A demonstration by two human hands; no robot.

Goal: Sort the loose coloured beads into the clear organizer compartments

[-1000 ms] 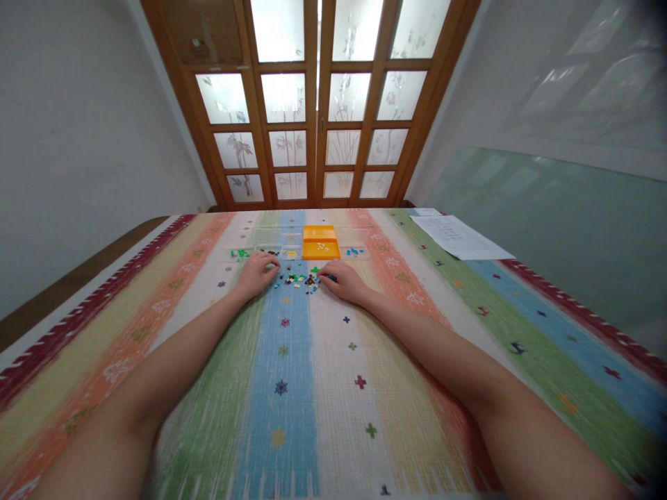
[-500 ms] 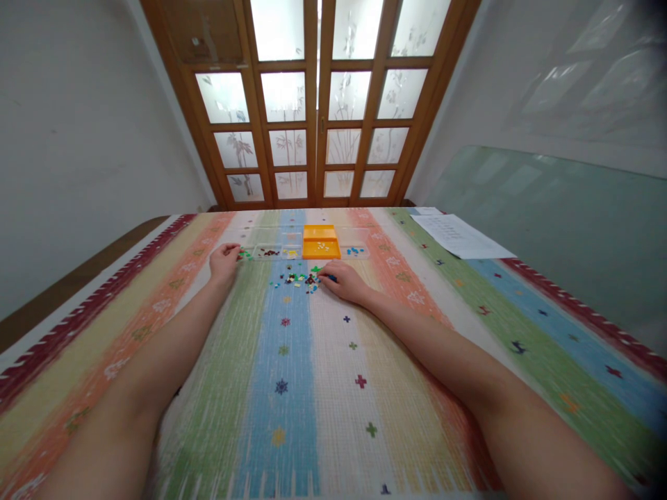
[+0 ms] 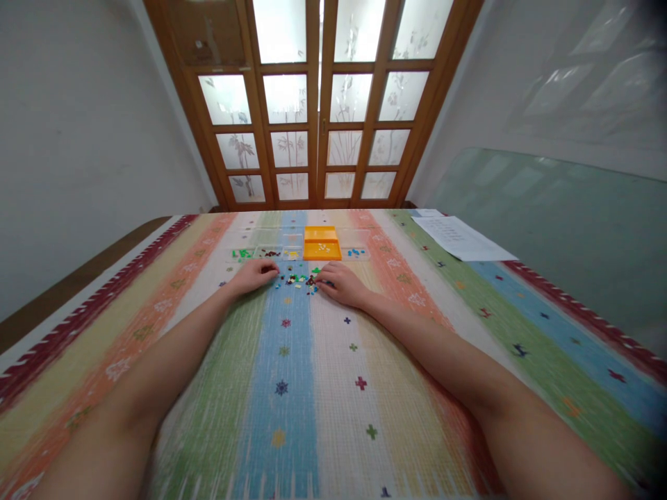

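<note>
A small heap of tiny coloured pieces (image 3: 299, 280) lies on the striped cloth (image 3: 292, 389) far ahead of me. My left hand (image 3: 253, 274) rests at the heap's left edge, fingers curled toward the pieces; whether it holds one is too small to see. My right hand (image 3: 338, 282) lies at the heap's right edge with fingertips pinched among the pieces. Just beyond stands an orange tray (image 3: 322, 245) with a few light pieces. Clear compartments beside it hold green pieces (image 3: 240, 253), dark pieces (image 3: 269, 253) and blue pieces (image 3: 356, 252).
A printed paper sheet (image 3: 458, 237) lies at the table's far right. A glass panel (image 3: 563, 222) leans along the right wall. Wooden glazed doors (image 3: 317, 104) stand behind the table. The table's left edge drops to a brown floor (image 3: 78, 278).
My left hand went out left to the compartment with green pieces, then came back to the left edge of the heap. My right hand stayed at the heap.
</note>
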